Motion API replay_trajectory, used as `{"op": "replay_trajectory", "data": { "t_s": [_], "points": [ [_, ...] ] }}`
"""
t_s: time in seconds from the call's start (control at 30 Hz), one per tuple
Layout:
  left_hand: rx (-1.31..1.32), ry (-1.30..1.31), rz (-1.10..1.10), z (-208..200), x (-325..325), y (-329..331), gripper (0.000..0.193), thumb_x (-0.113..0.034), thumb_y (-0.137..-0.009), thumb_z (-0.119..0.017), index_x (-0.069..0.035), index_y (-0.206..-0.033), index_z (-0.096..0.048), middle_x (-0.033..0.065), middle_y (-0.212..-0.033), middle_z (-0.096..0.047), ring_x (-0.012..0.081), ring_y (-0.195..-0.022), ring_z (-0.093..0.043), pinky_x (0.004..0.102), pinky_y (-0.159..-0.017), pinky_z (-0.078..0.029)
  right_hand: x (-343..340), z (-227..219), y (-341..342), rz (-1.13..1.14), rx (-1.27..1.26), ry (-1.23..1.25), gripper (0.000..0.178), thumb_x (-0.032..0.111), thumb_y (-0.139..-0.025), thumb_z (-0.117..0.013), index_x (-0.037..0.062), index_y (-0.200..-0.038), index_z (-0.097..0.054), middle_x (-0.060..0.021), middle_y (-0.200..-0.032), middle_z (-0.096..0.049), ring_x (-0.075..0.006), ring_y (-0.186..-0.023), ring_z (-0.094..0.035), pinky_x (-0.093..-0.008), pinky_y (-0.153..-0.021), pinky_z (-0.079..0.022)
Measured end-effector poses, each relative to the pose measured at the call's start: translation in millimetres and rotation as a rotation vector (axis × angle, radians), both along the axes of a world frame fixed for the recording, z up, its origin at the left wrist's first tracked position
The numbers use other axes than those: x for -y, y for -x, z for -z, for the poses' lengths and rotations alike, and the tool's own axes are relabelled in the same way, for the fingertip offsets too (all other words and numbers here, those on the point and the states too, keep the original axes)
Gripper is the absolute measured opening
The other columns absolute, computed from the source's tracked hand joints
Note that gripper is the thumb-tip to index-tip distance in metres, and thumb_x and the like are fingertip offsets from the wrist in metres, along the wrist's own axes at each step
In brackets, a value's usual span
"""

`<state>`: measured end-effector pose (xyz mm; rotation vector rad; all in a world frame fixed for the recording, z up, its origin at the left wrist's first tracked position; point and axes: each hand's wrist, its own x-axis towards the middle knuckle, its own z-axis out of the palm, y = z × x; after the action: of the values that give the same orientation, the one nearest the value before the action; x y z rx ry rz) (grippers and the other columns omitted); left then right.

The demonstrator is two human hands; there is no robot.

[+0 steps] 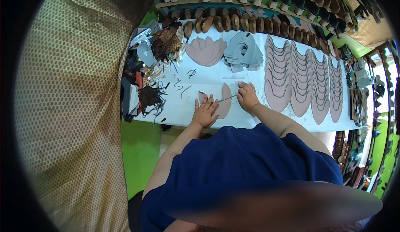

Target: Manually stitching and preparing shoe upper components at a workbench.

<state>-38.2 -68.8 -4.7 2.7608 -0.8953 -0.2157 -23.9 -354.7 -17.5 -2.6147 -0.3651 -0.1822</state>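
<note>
My left hand [205, 110] lies flat with fingers spread over a pinkish-beige upper piece [201, 96], whose dark-edged tip shows beyond the fingers. A second, curved part of pinkish-beige material [225, 103] rests just right of that hand. Across this part runs a thin dark strip [228, 98], stretched between my two hands. At its right end, the bent fingers of my right hand [248, 95] close on the strip near the tabletop. The left hand hides where the strip's other end lies.
Rows of overlapping dark-edged pinkish pieces [278, 98] cover the table's right side. Behind my hands sit stacked pink pieces [205, 51] and grey cut-outs [243, 53]. Brown shoe lasts [252, 24] line the back edge. Scraps and dark strips [152, 96] clutter the left.
</note>
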Motion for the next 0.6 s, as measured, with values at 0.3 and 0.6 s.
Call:
{"op": "replay_trajectory", "data": {
  "t_s": [0.3,0.6],
  "points": [
    [0.133,0.124,0.025,-5.6,-38.1,7.7,0.029,-0.044,-0.08,-0.071,-0.035,-0.107,-0.075,0.0074,-0.153,-0.042,0.0337,-0.144,-0.033,0.0685,-0.111,-0.013,-23.9,-1.6,30.0,-0.384,0.239,0.079,0.026,0.026,-0.08,-0.074,0.0215,-0.104,-0.066,-0.0019,-0.135,-0.054,-0.0298,-0.137,-0.041,-0.0644,-0.11,-0.025],
    [0.249,0.188,0.097,-1.9,-29.9,-9.2,0.012,-0.032,-0.078,-0.075,-0.022,-0.081,-0.069,0.0033,-0.15,-0.048,0.032,-0.142,-0.038,0.0662,-0.112,-0.019,-46.0,9.6,33.4,-0.363,0.27,0.062,0.021,0.022,-0.081,-0.07,0.0143,-0.101,-0.065,-0.002,-0.127,-0.058,-0.027,-0.136,-0.043,-0.0637,-0.112,-0.024]
  ]
}}
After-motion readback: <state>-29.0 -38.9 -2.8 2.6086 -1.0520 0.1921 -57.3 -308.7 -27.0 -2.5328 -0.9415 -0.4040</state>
